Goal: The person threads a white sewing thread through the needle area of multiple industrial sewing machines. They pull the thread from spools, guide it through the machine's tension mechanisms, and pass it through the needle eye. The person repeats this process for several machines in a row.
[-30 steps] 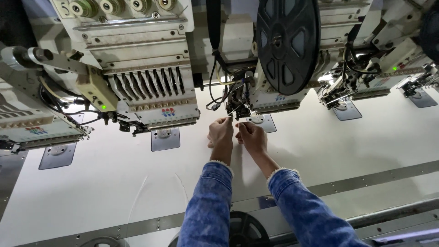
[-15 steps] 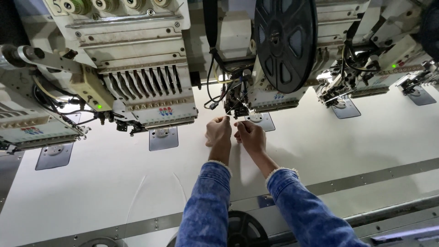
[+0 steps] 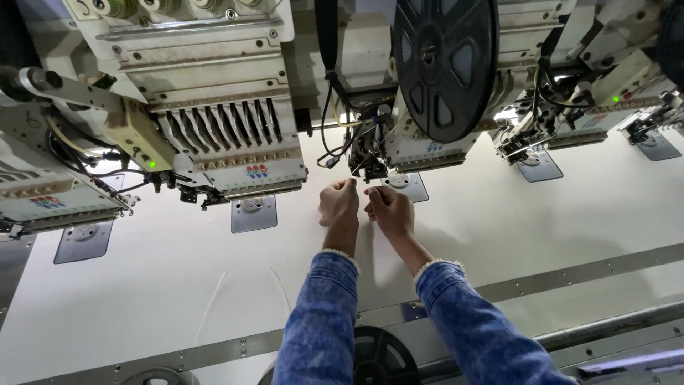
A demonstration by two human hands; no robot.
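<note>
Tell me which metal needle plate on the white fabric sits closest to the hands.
The square metal needle plate directly under the big black reel, just beyond the right hand. The other plates lie farther off, left and right.

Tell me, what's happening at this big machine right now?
A person in blue denim sleeves is reaching both hands up under a multi-head embroidery machine. The left hand and right hand are close together just below the needle area of one head, fingers pinched as if on fine thread, too thin to see clearly. A large black reel hangs beside that head, and white fabric is stretched flat underneath.
</note>
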